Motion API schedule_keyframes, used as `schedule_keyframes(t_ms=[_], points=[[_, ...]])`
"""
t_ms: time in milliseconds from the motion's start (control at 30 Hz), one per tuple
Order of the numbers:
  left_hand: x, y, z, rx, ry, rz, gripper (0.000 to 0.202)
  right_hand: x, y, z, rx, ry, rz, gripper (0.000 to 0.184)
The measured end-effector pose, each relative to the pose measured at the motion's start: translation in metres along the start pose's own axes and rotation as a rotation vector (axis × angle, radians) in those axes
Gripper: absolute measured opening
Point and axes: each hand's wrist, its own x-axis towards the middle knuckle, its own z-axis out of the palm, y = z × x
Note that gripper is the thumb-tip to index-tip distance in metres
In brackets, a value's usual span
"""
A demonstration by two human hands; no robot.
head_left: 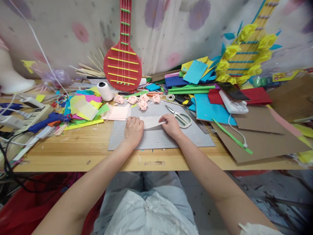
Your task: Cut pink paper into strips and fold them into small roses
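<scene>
A pale pink sheet of paper (153, 121) lies on the grey cutting mat (156, 138) at the table's middle. My left hand (133, 130) rests on the sheet's left end with its fingers curled down onto it. My right hand (171, 125) pinches the sheet's right end, fingers pressed together. Scissors (179, 117) lie on the mat just right of my right hand. Several pink paper roses (143, 99) sit in a row beyond the mat's far edge, beside a stack of pale pink sheets (117, 113).
A white thread spool (105, 91) and a red paper guitar (122, 62) stand behind. Coloured paper (84, 109) and a blue glue gun (49, 120) lie left. Blue sheets (207, 109), brown cardboard (259, 140), a phone (233, 91) and a steel ruler (199, 122) lie right.
</scene>
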Motion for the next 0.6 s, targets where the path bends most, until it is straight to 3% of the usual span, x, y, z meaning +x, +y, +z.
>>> schedule_keyframes(t_ms=[133, 400, 600], points=[[0.000, 0.000, 0.000, 0.063, -0.020, 0.019, 0.023, -0.001, 0.000, 0.000, -0.022, -0.020, -0.004, 0.028], [0.001, 0.011, -0.005, 0.153, -0.256, -0.037, 0.028, 0.000, 0.001, 0.002, -0.013, -0.030, -0.001, 0.028], [0.004, 0.022, -0.009, 0.183, -0.329, -0.061, 0.032, 0.001, 0.007, 0.004, -0.011, -0.025, -0.029, 0.027]])
